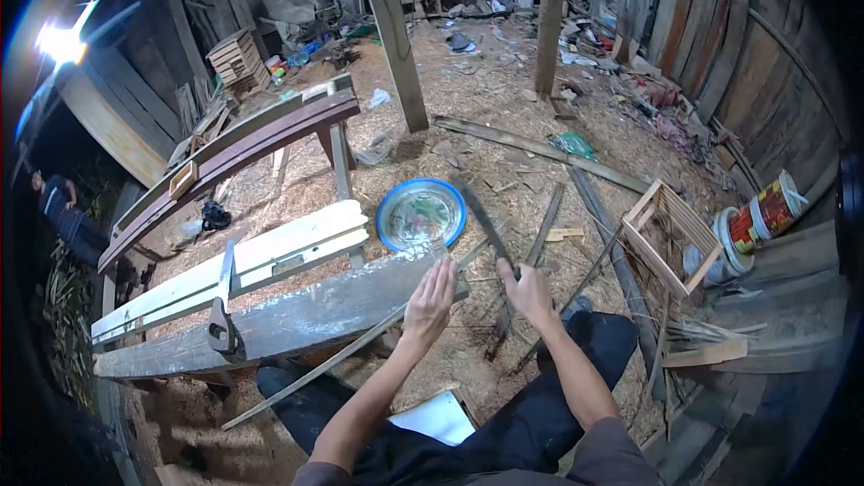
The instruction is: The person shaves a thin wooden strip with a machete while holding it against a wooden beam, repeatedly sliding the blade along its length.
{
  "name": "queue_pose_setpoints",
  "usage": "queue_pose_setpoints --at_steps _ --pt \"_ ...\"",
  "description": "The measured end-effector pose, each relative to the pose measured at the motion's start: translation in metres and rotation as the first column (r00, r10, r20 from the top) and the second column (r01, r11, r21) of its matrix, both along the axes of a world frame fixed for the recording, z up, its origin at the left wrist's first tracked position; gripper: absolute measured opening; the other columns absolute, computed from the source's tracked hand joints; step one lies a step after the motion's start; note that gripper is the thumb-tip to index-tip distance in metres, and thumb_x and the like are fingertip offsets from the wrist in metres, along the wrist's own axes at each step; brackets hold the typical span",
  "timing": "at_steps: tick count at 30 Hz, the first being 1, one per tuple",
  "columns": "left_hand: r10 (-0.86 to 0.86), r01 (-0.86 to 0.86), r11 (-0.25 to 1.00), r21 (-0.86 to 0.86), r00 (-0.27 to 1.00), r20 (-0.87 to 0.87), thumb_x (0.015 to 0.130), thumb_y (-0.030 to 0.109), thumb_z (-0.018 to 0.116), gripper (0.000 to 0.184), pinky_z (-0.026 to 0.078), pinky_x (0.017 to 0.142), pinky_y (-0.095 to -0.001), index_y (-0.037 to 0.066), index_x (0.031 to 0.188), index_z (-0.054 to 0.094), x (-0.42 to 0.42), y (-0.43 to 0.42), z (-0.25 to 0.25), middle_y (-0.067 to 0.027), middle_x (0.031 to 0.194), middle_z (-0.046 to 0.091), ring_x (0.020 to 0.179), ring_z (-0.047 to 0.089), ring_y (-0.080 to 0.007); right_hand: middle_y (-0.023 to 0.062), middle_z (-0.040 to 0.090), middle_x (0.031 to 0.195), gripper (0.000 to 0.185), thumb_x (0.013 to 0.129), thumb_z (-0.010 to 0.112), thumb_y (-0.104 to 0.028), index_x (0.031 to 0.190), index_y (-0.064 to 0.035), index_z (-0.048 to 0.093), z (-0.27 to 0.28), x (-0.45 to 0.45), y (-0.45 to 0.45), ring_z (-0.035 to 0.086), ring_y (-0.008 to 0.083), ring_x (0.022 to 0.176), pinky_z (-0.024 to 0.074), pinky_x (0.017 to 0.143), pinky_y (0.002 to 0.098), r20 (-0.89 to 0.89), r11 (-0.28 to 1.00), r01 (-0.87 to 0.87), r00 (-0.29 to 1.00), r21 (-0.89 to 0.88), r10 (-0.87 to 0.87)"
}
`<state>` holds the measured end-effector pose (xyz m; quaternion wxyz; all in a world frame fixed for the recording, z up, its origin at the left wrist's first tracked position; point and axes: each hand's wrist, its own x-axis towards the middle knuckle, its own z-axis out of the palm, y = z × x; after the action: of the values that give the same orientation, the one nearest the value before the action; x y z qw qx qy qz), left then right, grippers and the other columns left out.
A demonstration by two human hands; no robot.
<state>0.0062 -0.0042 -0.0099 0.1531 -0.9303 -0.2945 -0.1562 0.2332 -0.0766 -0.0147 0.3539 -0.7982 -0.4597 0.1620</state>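
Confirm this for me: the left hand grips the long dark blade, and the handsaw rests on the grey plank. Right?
Not quite: the head view shows the right hand gripping the long dark blade. The handsaw does rest on the grey plank.

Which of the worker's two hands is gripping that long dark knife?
The right hand: it is closed around the handle of the machete. The left hand, by contrast, is stretched out open at the end of the worn grey bench.

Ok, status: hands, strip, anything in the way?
Right hand grips long blade. Left hand at wooden strip, crossing bench. Handsaw on bench, clear of hands.
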Motion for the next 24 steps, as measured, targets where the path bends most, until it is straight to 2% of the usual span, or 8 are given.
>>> queue_pose_setpoints --at_steps 2,3,6,7,12,15,19,24 --pt "0.009 -0.009 1.000 -0.001 1.000 0.012 0.089 0.010 0.055 0.068 0.039 0.122 -0.0393 -0.007 0.154 0.041 0.000 -0.001 0.003 -0.0223 0.156 0.048 0.147 0.047 -0.0331 0.0267 0.067 0.069 0.079 0.098 0.049 -0.073 0.096 0.0013 0.075 0.016 -0.010 -0.024 0.070 0.0471 0.074 0.0535 0.070 0.0540 -0.003 0.983 -0.171 0.985 -0.069 0.171" --pt "0.009 -0.009 1.000 -0.001 1.000 0.014 0.090 0.011 0.054 0.067 0.040 0.122 -0.0392 -0.007 0.154 0.042 0.001 -0.002 0.003 -0.0224 0.156 0.048 0.146 0.047 -0.0330 0.0281 0.068 0.072 0.078 0.098 0.049 -0.072 0.098 0.0010 0.075 0.026 -0.013 -0.029 0.071 0.0472 0.077 0.0537 0.073 0.0546 0.104 0.977 -0.187 0.975 -0.098 0.197" --pt "0.000 0.001 0.999 -0.042 1.000 0.018 0.090 0.010 0.054 0.067 0.040 0.122 -0.0393 -0.008 0.153 0.042 0.000 -0.005 0.009 -0.0225 0.156 0.048 0.147 0.047 -0.0332 0.0309 0.068 0.075 0.079 0.098 0.050 -0.073 0.096 0.0021 0.075 0.020 0.007 -0.019 0.071 0.0483 0.081 0.0538 0.075 0.0552 0.084 0.987 -0.094 0.991 -0.133 0.106" --pt "-0.001 0.001 1.000 -0.025 1.000 0.006 0.090 0.010 0.055 0.066 0.039 0.122 -0.0392 -0.008 0.153 0.043 0.001 -0.003 0.007 -0.0226 0.156 0.048 0.148 0.046 -0.0332 0.0329 0.068 0.077 0.081 0.098 0.050 -0.072 0.097 0.0050 0.074 0.013 0.008 -0.013 0.071 0.0496 0.084 0.0534 0.075 0.0559 0.067 1.000 -0.004 0.998 0.004 0.004" --pt "0.016 -0.015 0.999 0.028 0.999 -0.051 0.089 0.015 0.058 0.070 0.038 0.123 -0.0388 -0.008 0.153 0.042 -0.001 -0.004 0.009 -0.0226 0.158 0.046 0.149 0.044 -0.0326 0.0335 0.070 0.083 0.083 0.098 0.051 -0.072 0.101 0.0077 0.074 0.012 -0.012 -0.020 0.071 0.0515 0.088 0.0550 0.082 0.0552 -0.089 0.997 -0.024 0.996 -0.075 0.017" --pt "0.018 -0.019 0.999 -0.029 0.999 -0.034 0.088 0.021 0.061 0.074 0.037 0.124 -0.0393 -0.008 0.153 0.041 0.000 -0.004 0.010 -0.0223 0.160 0.043 0.150 0.042 -0.0318 0.0315 0.069 0.077 0.080 0.096 0.053 -0.073 0.092 0.0039 0.075 0.020 -0.022 -0.029 0.071 0.0485 0.085 0.0540 0.074 0.0560 0.100 0.973 -0.170 0.977 -0.153 0.187" --pt "0.027 -0.026 1.000 0.016 0.999 -0.047 0.089 0.020 0.060 0.072 0.037 0.124 -0.0393 -0.007 0.153 0.042 -0.001 -0.003 0.005 -0.0218 0.159 0.045 0.149 0.044 -0.0314 0.0277 0.068 0.072 0.079 0.096 0.052 -0.074 0.084 0.0018 0.072 0.017 -0.008 -0.007 0.069 0.0495 0.080 0.0531 0.073 0.0550 0.035 0.992 -0.039 0.998 -0.124 0.044" --pt "0.005 -0.006 1.000 0.020 1.000 0.026 0.087 0.015 0.059 0.070 0.038 0.124 -0.0389 -0.006 0.153 0.043 0.000 -0.002 0.003 -0.0205 0.156 0.049 0.147 0.047 -0.0310 0.0255 0.069 0.072 0.080 0.096 0.048 -0.078 0.086 -0.0026 0.074 0.007 -0.019 -0.012 0.071 0.0470 0.080 0.0529 0.074 0.0542 -0.057 0.998 0.021 0.998 -0.062 -0.024"
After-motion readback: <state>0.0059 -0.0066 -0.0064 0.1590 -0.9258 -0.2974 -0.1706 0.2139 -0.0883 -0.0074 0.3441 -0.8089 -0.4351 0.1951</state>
